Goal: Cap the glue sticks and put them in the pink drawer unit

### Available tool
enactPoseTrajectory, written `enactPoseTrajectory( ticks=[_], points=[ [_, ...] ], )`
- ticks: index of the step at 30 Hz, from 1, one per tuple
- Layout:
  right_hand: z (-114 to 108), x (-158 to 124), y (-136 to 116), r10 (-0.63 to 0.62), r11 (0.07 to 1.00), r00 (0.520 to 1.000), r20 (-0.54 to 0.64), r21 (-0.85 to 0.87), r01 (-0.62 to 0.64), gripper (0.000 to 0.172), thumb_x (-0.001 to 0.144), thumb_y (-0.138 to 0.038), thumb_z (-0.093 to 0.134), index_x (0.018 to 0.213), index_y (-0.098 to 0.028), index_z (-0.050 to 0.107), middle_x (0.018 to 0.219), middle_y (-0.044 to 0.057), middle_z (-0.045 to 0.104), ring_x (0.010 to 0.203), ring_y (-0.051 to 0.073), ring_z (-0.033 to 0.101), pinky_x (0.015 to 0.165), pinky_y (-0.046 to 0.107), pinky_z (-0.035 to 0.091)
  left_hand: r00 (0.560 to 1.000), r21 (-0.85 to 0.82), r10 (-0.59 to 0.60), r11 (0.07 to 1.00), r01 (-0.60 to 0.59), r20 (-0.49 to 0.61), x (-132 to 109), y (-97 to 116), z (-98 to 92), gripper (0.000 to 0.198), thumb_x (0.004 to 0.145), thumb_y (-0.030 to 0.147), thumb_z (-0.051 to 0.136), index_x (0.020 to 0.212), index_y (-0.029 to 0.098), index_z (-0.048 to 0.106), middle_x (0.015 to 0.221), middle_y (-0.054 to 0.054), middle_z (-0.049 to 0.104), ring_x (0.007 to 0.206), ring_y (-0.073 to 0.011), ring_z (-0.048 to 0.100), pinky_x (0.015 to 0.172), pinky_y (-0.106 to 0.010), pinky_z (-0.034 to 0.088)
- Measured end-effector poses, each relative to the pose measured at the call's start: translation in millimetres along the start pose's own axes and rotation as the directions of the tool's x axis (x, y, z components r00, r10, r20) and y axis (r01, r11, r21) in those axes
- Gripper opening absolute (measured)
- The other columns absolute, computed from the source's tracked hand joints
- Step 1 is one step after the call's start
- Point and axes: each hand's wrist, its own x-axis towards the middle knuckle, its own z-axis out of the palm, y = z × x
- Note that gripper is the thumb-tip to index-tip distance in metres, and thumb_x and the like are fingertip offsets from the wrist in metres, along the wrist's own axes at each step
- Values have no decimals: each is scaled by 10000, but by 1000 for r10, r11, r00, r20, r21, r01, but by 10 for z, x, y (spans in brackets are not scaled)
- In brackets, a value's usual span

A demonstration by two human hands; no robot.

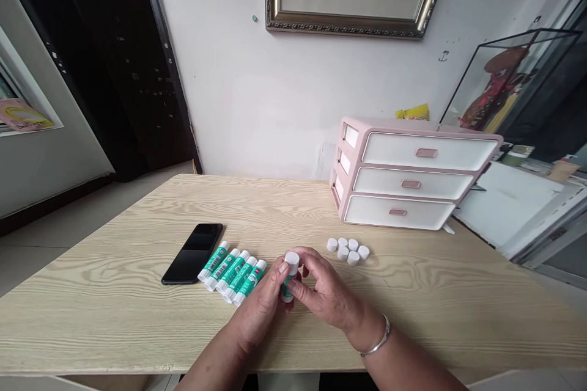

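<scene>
Between my two hands stands a green and white glue stick [292, 263], roughly upright, its white cap on top. My left hand [263, 299] wraps it from the left, thumb near the cap. From the right, my right hand [328, 293] closes its fingers and thumb around the same tube, hiding part of the label. Left of my hands several more glue sticks [233, 273] lie side by side, slanted, on the table. Beyond my right hand several loose white caps [352, 246] sit in a small cluster.
A black smartphone [192, 254] lies left of the row of glue sticks on the wooden table [137, 324]. At the back right stands a pink and white drawer unit [410, 180], with a yellow packet [414, 112] on top. A white wall [257, 104] rises behind the table.
</scene>
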Motion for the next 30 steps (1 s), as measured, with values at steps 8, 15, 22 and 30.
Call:
enactPoseTrajectory(
  ticks=[8,15,22,30],
  points=[
    [-221,47,333,184,983,920,-345,48,-178,320,987,-447,599,1211,-218,610,991,61,708,885,201,642,824,335,537,997,20,27,999,-25,-76,-34,49,5,518,1006,527,482,1427,233,550,1409,-143,580,1257,-319,553,862,-406,554],
    [-513,144,427,198,889,807,-556,-245,-387,353,986,-488,538,1184,-219,650,941,50,727,750,187,627,688,293,480,972,74,92,994,-78,-218,-68,159,49,385,952,497,581,1140,180,692,1177,-113,678,914,-220,654,715,-328,531],
    [-202,139,189,186,655,919,-348,-653,-380,178,951,-297,564,962,-199,712,835,68,738,804,227,660,702,304,407,897,406,289,903,-140,-335,-163,161,27,281,975,453,562,925,203,683,791,-9,646,754,-167,587,716,-293,471],
    [7,140,277,286,518,936,-208,-788,-333,180,995,-305,585,888,-202,687,847,62,739,809,207,663,678,305,357,812,901,504,429,63,-296,-99,49,-118,188,916,338,616,1003,222,736,1037,-74,706,982,-271,626,842,-387,500]
  ],
)
